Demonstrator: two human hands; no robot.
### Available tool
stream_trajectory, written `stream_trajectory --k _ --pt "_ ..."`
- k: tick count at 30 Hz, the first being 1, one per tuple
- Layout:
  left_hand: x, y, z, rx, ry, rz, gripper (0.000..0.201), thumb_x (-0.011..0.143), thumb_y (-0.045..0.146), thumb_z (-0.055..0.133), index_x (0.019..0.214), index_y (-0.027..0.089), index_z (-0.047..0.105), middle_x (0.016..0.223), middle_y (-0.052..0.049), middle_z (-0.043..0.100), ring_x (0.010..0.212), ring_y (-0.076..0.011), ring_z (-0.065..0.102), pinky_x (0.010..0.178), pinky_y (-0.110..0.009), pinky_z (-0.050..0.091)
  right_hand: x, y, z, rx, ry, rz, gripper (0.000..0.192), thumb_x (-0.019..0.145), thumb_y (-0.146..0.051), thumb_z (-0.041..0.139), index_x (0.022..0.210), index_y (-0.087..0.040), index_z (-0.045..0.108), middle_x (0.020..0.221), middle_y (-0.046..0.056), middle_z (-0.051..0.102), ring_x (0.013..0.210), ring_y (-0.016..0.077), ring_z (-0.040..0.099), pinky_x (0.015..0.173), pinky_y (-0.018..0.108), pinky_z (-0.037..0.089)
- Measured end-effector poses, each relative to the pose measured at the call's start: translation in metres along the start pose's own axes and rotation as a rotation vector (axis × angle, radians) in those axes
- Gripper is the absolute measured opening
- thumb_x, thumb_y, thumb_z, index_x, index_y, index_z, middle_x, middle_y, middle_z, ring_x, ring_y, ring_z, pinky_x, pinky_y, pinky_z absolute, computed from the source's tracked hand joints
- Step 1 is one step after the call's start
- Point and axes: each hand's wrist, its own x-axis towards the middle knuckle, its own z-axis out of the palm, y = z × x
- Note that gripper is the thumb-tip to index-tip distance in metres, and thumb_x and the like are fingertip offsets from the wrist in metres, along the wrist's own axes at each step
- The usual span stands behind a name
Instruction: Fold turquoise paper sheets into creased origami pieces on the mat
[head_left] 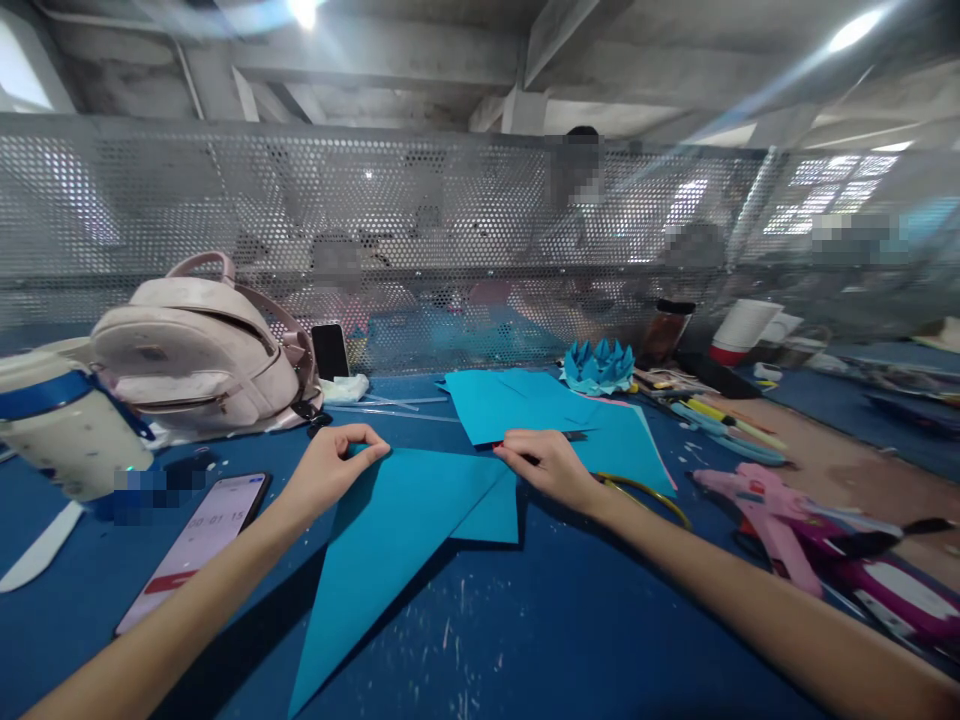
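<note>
Folded paper [397, 530] between both hands

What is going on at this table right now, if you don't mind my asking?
A person is folding a blue paper sheet on a blue table. The left hand pinches the sheet's upper left corner, and the right hand presses its upper right edge. More blue sheets lie behind, with a folded paper flower, a phone and a pink glue gun nearby.
</note>
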Motion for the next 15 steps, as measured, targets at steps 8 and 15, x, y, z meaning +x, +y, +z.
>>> stream_trajectory --k 8,15 --pt "-0.0015 -0.0007 0.0031 -0.024 -0.025 -0.038 0.027 0.079 0.042 0.058 0.071 0.016 0.062 0.068 -0.002 0.057 0.064 -0.0155 0.048 0.059 -0.025 0.034 0.0018 0.0034 -0.0016 0.026 0.037 0.045 0.045 0.099 -0.039 0.041 0.06 -0.019 0.029 0.059 -0.003 0.032 0.056 0.0114 0.037 0.056 0.027 0.025" --pt "-0.0002 -0.0038 0.0034 -0.001 -0.175 -0.05 0.027 0.081 0.039 0.058 0.067 0.016 0.059 0.061 0.002 0.048 0.059 -0.0127 0.041 0.055 -0.024 0.028 0.0034 0.0067 -0.0044 0.062 0.116 0.113 0.047 0.098 -0.043 0.042 0.061 -0.02 0.025 0.06 -0.003 0.031 0.056 0.0115 0.035 0.056 0.026 0.025"
